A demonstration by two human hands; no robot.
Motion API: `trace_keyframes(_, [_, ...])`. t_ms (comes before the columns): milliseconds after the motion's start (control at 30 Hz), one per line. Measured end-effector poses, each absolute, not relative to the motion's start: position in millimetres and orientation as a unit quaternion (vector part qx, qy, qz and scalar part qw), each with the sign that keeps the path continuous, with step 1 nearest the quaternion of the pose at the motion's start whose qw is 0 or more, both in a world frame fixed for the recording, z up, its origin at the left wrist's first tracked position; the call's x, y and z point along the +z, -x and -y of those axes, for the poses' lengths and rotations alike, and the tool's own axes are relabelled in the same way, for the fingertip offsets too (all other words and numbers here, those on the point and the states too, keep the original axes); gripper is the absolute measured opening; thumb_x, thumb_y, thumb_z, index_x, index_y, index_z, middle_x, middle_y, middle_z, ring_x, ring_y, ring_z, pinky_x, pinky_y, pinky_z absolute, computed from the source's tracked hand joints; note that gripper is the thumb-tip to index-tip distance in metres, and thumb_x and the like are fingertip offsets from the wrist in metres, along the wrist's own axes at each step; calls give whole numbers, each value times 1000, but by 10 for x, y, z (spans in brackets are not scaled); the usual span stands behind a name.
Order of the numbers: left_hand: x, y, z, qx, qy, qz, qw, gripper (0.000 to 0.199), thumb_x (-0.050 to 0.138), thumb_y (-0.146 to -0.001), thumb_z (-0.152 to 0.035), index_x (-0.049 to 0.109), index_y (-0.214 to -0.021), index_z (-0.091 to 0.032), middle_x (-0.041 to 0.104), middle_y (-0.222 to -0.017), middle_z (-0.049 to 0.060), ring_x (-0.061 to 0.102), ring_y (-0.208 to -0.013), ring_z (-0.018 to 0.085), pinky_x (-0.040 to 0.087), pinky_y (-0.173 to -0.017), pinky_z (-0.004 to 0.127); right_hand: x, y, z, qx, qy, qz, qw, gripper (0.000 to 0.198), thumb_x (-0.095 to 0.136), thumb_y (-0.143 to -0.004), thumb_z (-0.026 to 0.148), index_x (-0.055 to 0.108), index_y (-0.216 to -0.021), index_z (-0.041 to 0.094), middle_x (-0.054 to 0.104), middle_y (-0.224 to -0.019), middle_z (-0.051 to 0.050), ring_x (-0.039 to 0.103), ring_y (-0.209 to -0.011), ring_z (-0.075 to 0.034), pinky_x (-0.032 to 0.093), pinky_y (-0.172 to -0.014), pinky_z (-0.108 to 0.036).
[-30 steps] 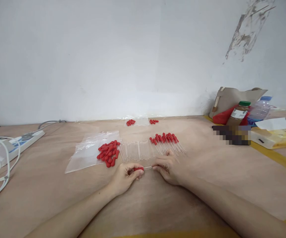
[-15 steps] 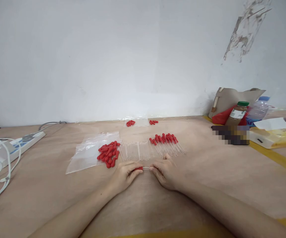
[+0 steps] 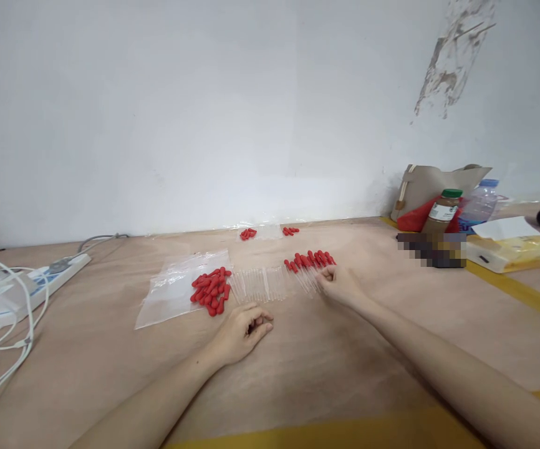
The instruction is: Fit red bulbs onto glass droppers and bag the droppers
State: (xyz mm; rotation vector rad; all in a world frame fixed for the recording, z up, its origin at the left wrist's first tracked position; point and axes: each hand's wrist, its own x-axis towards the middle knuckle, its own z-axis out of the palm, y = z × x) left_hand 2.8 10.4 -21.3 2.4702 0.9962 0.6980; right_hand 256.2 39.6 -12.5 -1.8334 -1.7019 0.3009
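Observation:
My left hand (image 3: pixel 247 330) rests on the table with curled fingers, thumb and fingertips slightly apart and nothing between them. Just beyond it lie thin clear tubes (image 3: pixel 258 284) side by side. A heap of red rubber bulbs (image 3: pixel 211 290) is on their left, partly on a clear plastic bag (image 3: pixel 167 293). To the right is a row of droppers (image 3: pixel 308 262), clear tubes fitted with red bulbs. My right hand (image 3: pixel 338 284) is at the right end of this row, fingers pinched together and covering some of the tubes. What they pinch is hidden.
Small groups of red bulbs (image 3: pixel 248 234) lie on clear plastic near the wall. On the left stands a power strip (image 3: pixel 55 277) with white cables (image 3: pixel 29 312). At right are a bag (image 3: pixel 431 184), a green-capped bottle (image 3: pixel 443 212), a clear bottle (image 3: pixel 480 202) and a yellow-white packet (image 3: pixel 515 246).
Both hands held one red-bulbed dropper between them before. My left hand has let go of it, and my right hand has moved away and right to the dropper row.

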Motion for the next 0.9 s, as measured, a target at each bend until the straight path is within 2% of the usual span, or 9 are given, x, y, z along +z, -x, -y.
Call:
trace_keyframes(133, [-193, -26, -98, 255, -875, -355, 207, 15, 48, -82, -23, 62, -87, -18, 56, -77, 2, 50, -67, 13, 40, -61, 24, -49, -2561, -648, 78, 741, 602, 287, 29, 46, -74, 34, 55, -52, 18, 59, -56, -2, 54, -59, -15, 31, -56, -24])
trace_keyframes(267, [-209, -12, -105, 263, -876, -348, 206, 16, 49, -81, -25, 62, -88, -18, 56, -74, 2, 50, -67, 13, 40, -61, 24, -90, -2470, -776, 65, 760, 584, 277, 28, 45, -74, 34, 59, -56, 19, 63, -66, -4, 57, -68, -18, 32, -63, -28])
trace_keyframes(433, [-215, -1, -109, 262, -877, -349, 200, 16, 49, -81, -24, 62, -88, -18, 55, -73, 2, 50, -66, 13, 40, -61, 23, -176, -2429, -792, 39, 776, 579, 245, 28, 46, -75, 36, 60, -58, 19, 63, -67, -5, 58, -74, -21, 30, -74, -35])
trace_keyframes(667, [-202, -17, -95, 261, -875, -352, 206, 17, 49, -81, -25, 62, -89, -19, 55, -75, 2, 50, -66, 13, 40, -61, 24, -175, -2445, -739, 8, 767, 597, 235, 33, 42, -77, 44, 58, -64, 18, 63, -68, -5, 57, -72, -20, 27, -76, -36])
trace_keyframes(900, [-197, -10, -96, 256, -877, -353, 201, 17, 47, -82, -27, 61, -89, -19, 56, -76, 2, 50, -67, 14, 40, -63, 24, -132, -2238, -626, -36, 716, 646, 264, 23, 46, -77, 38, 58, -70, 19, 64, -69, -2, 56, -69, -17, 23, -77, -35])
